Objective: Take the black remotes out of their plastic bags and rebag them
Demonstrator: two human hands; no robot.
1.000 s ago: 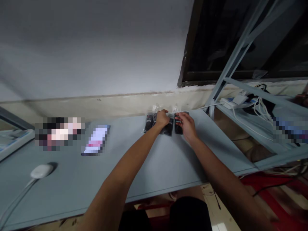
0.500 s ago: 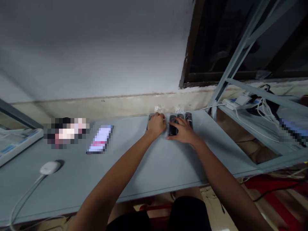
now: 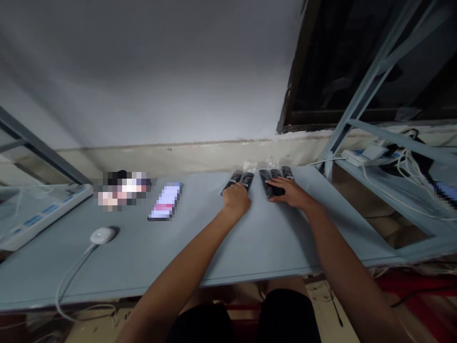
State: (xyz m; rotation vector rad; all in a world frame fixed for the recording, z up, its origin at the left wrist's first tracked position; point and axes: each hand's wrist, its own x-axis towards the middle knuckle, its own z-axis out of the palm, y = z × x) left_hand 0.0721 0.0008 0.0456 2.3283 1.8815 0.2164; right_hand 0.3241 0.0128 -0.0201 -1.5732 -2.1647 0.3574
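Observation:
Two slim black items in clear plastic wrap (image 3: pixel 247 178) lie side by side on the tabletop, tilted slightly. My left hand (image 3: pixel 237 197) is closed over their near ends, fingers curled and partly hidden from me. To the right is a row of three similar black wrapped items (image 3: pixel 264 177). My right hand (image 3: pixel 291 191) lies over the lower part of that row with fingers stretched out, thumb apart and nearer to me. The wrappers' clear ends stick out toward the wall. What is inside the wrap is too small to make out.
A phone with a lit, blurred screen (image 3: pixel 166 202) lies left of my hands, a pixelated object (image 3: pixel 123 190) beyond it. A white corded puck (image 3: pixel 102 235) and a power strip (image 3: pixel 46 216) are farther left. On the right stand a metal frame (image 3: pixel 352 112) and tangled cables (image 3: pixel 405 159).
My left hand has drawn back toward me, uncovering the two left items, which now lean to the right. My right hand stays over its row. The view has shifted left.

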